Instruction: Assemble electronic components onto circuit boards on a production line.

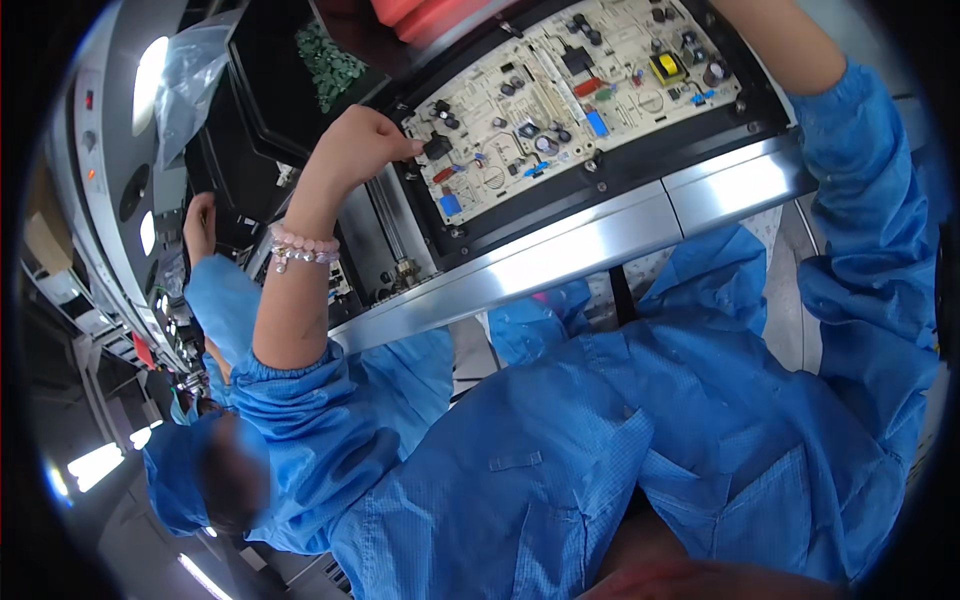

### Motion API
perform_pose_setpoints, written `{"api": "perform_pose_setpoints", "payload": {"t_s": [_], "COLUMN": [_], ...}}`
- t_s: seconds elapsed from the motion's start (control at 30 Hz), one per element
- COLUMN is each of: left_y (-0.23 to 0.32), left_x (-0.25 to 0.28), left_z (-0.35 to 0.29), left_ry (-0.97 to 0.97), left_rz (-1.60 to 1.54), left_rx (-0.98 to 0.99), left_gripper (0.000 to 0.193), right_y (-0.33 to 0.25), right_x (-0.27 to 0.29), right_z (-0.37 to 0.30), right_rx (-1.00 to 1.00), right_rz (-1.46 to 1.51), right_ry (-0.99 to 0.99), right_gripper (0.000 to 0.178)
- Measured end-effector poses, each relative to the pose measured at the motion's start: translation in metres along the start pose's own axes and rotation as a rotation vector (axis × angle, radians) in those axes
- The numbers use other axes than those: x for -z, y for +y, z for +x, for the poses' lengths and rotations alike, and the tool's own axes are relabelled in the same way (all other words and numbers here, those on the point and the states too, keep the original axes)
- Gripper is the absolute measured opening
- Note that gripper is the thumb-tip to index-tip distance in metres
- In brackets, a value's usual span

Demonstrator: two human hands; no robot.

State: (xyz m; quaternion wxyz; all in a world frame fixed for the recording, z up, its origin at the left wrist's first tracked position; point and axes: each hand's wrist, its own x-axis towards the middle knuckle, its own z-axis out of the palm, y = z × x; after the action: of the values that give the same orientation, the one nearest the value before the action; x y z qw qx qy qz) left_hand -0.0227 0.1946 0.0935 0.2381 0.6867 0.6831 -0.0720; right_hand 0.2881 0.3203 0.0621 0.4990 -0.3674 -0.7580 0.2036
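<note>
So, the long board [566, 122] runs far right from the curled left hand [352, 146]. Can't tell if it pinches; right hand's unseen.

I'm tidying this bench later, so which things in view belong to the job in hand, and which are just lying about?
Job in hand:
- circuit board, at the left fingers
- black frame around it
- green parts, probably

Apparently lying about:
- clear bag

The red thing I can't place.
</note>
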Motion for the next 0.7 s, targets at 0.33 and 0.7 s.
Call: {"api": "perform_pose_setpoints", "payload": {"t_s": [0.33,0.7], "left_y": [-0.061,-0.049], "left_x": [0.026,-0.011], "left_z": [0.030,0.024], "left_ry": [0.743,0.513], "left_rz": [-0.056,0.101], "left_rx": [-0.246,-0.197], "left_gripper": [0.032,0.037], "right_y": [-0.080,-0.081], "right_x": [-0.012,-0.023], "right_z": [-0.039,-0.073], "right_rx": [-0.267,-0.414], "right_rz": [0.347,0.265], "right_ry": [-0.484,-0.710], "right_gripper": [0.030,0.038]}}
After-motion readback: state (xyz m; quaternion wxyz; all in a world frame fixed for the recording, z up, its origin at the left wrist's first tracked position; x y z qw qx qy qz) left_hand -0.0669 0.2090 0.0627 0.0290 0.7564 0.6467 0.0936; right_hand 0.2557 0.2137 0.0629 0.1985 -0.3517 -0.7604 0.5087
